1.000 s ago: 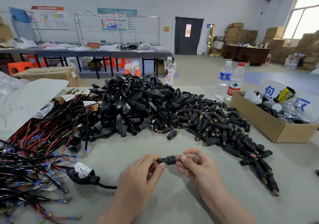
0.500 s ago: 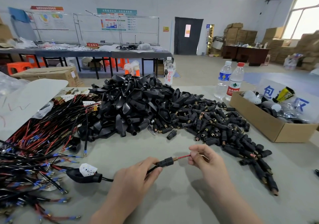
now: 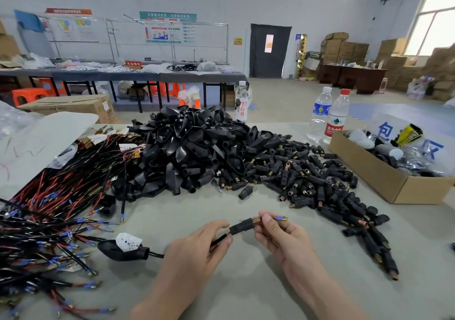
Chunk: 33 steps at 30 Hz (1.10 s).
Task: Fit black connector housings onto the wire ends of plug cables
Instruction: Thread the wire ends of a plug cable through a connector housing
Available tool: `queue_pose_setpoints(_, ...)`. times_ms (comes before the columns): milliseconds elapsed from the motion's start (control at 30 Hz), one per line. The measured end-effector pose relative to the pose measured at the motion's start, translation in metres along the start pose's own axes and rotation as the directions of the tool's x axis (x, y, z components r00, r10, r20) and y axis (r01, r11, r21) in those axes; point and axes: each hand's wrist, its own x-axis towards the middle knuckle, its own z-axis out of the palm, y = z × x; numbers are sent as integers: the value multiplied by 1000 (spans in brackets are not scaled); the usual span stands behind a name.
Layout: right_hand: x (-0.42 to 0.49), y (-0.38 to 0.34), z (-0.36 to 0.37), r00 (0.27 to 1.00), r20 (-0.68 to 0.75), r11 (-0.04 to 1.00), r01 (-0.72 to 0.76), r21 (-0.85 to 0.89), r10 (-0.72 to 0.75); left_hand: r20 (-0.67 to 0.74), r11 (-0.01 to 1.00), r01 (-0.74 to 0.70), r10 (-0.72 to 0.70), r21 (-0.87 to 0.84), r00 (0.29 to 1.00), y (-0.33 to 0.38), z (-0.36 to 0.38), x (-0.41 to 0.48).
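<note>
Your left hand [image 3: 197,253] pinches the black cable [image 3: 219,239] just behind the connector housing [image 3: 242,226], held above the bench [image 3: 246,282]. Your right hand [image 3: 283,238] pinches the wire ends [image 3: 280,218] poking out past the housing's brass tip. The cable's plug [image 3: 123,250] lies on the bench to the left.
</note>
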Motion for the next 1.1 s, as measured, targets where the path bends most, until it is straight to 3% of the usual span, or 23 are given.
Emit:
queue_pose_setpoints(200, 3, -7, -7, 997, -79, 999, 21, 30, -19, -44, 1000, -9, 9, -7, 999, -4, 0, 1)
queue_pose_setpoints(400, 3, -2, -3, 999, -17, 998, -26, 52, 27, -101, 998, -59, 59, 3, 993, 2, -4, 3)
queue_pose_setpoints(633, 1, -3, -8, 995, 43, 996, -86, 19, 85, -46, 990, -143, 143, -16, 989, 4, -1, 2)
queue_pose_setpoints(767, 1, -1, -7, 994, 63, 996, -90, -20, 91, -81, 992, -129, 129, 4, 988, 3, 2, 2)
queue_pose_setpoints(933, 1, 0, -6, 1000, 13, 999, -16, -38, 16, -131, 990, -130, 137, 62, 982, -1, 4, 4)
queue_pose_setpoints(1100, 3, -5, -9, 998, -66, 1000, 19, -20, -20, -88, 981, -116, 130, 156, 988, -9, 2, 6)
